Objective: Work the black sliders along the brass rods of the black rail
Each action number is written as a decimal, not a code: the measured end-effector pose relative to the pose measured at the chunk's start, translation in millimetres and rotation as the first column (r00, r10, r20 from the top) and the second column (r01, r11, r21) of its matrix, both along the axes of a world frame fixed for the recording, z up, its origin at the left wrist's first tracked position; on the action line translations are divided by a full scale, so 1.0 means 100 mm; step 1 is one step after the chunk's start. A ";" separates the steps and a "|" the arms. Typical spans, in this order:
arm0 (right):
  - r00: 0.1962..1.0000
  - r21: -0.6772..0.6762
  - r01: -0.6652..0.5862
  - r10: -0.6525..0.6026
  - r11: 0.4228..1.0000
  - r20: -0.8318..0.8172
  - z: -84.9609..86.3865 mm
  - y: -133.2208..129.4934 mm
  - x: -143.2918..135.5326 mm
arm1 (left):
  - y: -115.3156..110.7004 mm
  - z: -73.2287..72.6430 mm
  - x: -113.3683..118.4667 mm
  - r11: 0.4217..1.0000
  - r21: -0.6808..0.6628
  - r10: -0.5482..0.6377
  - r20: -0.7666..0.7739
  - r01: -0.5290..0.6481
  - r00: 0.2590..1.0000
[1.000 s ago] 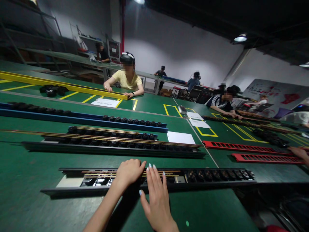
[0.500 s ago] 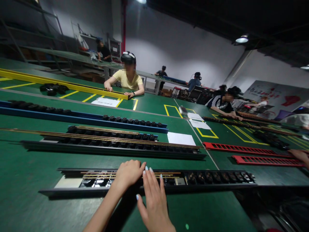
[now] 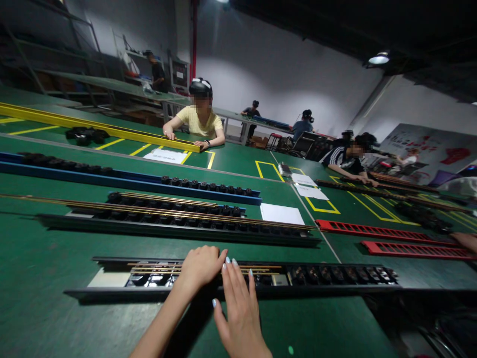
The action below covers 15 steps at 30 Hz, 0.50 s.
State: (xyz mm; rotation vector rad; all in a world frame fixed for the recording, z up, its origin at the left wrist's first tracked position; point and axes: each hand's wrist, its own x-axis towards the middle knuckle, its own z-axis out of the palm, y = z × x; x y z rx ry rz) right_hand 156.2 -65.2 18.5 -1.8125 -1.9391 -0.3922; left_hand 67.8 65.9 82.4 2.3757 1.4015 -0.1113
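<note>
Desk (image 3: 313,323) fills the lower view, green, with long channels laid across it: yellow channel (image 3: 112,130) at far left, blue channel (image 3: 149,184) nearer, then a rod-topped dark channel (image 3: 186,235). Nearest is the black channel (image 3: 316,292), the one being worked, lying crosswise right under both hands. Red strips (image 3: 417,248) sit beyond its right half, a co-worker's hand (image 3: 464,241) at their outer end. Left hand (image 3: 201,266) is bent over the channel's middle, back up; its fingertips are hidden, so can't tell what it grips. Right hand (image 3: 238,301) is flat, fingers straight and together, thumb apart; no object visible in it, fingertips over the rods just beside the left thumb. Thin rods (image 3: 156,269) run lengthwise inside the channel, passing under both hands; black cups (image 3: 339,273) fill its right end, pale block (image 3: 279,280) between. Step in hand looks like steadying or pressing the rods; next move probably calls for light, level fingers so none roll. Edges: channel's right end runs along the desk's near edge, dark gap below, so don't shove that way. Room: bare desk left and front, narrow strip behind.
</note>
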 end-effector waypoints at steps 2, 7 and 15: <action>0.999 -0.012 -0.030 0.030 0.999 0.042 0.02 0.00 0.04 | 0.00 0.00 0.00 1.000 -0.002 -0.002 -0.001 0.002 1.000; 0.997 -0.004 -0.028 0.028 1.000 0.066 0.03 -0.03 0.06 | -0.02 0.01 0.00 1.000 0.007 -0.008 -0.012 0.008 1.000; 0.998 0.016 -0.010 0.009 1.000 0.060 0.03 -0.01 0.14 | -0.03 0.05 0.00 1.000 0.015 -0.013 -0.025 0.013 1.000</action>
